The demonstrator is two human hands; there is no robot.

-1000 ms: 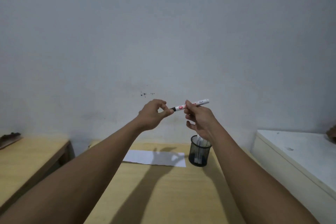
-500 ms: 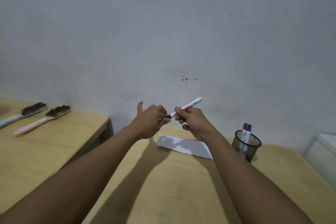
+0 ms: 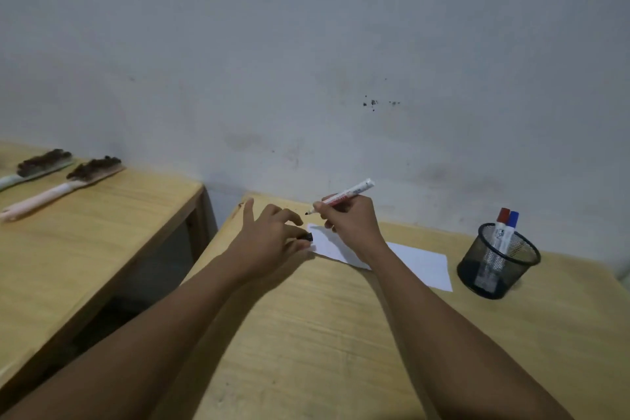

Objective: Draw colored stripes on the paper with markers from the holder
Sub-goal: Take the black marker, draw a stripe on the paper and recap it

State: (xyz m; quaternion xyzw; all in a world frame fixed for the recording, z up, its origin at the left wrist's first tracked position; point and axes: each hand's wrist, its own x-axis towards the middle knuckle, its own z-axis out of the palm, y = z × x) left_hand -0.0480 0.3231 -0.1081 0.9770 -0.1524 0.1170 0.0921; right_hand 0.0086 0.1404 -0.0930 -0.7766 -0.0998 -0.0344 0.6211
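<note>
Right hand (image 3: pixel 351 225): closed around an uncapped marker (image 3: pixel 344 196), white barrel with red print, dark tip pointing down-left, rear end angled up toward the wall. Tip held above the left end of the paper (image 3: pixel 416 262), clear of the sheet.

Left hand (image 3: pixel 269 239): lowered to the desk (image 3: pixel 324 334) at the paper's left edge, thumb spread outward, fingers curled around a small black cap (image 3: pixel 306 236). Cap pinched at the fingertips, just beside the paper's corner.

Paper: white sheet, lying flat on the light wooden desk, long side running from the hands toward the holder. Partly covered by the right wrist. No stripes visible on the exposed part.

Holder (image 3: pixel 497 262): black mesh cup, upright on the desk, just beside the right end of the paper, well apart from both hands. Contains two markers standing upright side by side: one with a red cap (image 3: pixel 503 215), one with a blue cap (image 3: pixel 512 219). Both white-barrelled, leaning slightly toward the far rim.

Second desk (image 3: pixel 85 232): to the left, separated from the working desk by a gap. Carries two long-handled brushes, one with a pale green handle (image 3: pixel 41 164), one with a pink handle (image 3: pixel 64 186), dark bristles, lying roughly parallel.

Wall (image 3: pixel 306 61): plain grey-white, with a small cluster of dark specks (image 3: pixel 373 103) above the hands.
</note>
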